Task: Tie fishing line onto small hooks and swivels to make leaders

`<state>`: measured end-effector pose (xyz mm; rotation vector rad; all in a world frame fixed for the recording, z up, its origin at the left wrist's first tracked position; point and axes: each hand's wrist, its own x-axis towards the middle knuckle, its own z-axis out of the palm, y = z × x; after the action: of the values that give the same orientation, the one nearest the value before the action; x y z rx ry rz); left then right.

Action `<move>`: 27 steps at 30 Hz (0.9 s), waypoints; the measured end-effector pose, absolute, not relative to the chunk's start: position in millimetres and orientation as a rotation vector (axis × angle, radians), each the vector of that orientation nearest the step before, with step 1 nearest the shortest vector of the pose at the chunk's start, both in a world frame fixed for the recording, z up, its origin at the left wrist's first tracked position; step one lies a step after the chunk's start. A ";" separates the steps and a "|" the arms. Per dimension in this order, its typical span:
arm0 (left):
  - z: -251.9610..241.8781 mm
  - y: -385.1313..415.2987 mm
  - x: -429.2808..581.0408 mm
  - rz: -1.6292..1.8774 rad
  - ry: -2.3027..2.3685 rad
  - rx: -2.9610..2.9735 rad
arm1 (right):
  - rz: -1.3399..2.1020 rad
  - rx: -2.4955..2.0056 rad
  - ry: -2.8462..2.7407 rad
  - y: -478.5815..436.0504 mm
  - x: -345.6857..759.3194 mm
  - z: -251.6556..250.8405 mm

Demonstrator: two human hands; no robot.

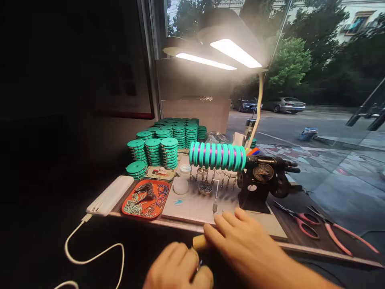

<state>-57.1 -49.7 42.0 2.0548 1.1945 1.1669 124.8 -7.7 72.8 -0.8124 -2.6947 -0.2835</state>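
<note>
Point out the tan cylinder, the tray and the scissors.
Tan cylinder (199,242): head view, exposed end.
Tray (140,216): head view, front rim.
Scissors (296,215): head view, near the pivot.

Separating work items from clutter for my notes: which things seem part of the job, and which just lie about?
Likely in the job:
tan stub at the right hand, left hand beside it
green spools on the black machine
red tray with small parts

Probably just lying about:
scissors and pliers, untouched
white corded device
</note>
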 end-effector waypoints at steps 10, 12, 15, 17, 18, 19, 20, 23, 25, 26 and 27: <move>22.4 -9.8 -35.9 1.489 0.923 2.036 | 1.120 -0.902 -2.400 22.3 124.2 90.3; 2.5 -20.8 -26.0 1.439 1.125 2.086 | 0.915 -0.962 -2.628 25.5 113.8 90.4; -7.5 -34.8 -14.1 1.416 1.350 1.882 | 0.286 -1.115 -2.807 32.9 97.7 84.4; -7.6 -39.4 -7.7 1.442 1.466 1.687 | -0.012 -1.176 -2.780 36.2 89.5 75.0; -7.2 -40.5 -4.9 1.437 1.505 1.617 | -0.071 -1.179 -2.758 37.2 86.5 69.8; -6.6 -41.0 -2.5 1.434 1.531 1.567 | -0.088 -1.170 -2.743 37.7 84.1 65.0; -6.0 -41.3 -0.4 1.436 1.540 1.538 | -0.118 -1.168 -2.727 37.9 82.0 61.2; -3.2 -42.1 2.4 1.469 1.517 1.488 | -0.186 -1.173 -2.670 37.0 77.4 57.9; -0.9 -43.6 0.0 1.494 1.460 1.454 | -0.210 -1.185 -2.624 34.7 79.1 60.6; 0.2 -44.5 -2.7 1.508 1.422 1.433 | -0.217 -1.192 -2.601 32.8 83.3 61.7; 0.9 -45.5 -6.3 1.528 1.371 1.407 | -0.222 -1.191 -2.590 30.3 90.6 61.5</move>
<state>-6.3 -45.5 0.9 1.4068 1.3709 1.5278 90.6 30.3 61.5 -1.1912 -2.5898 -0.2216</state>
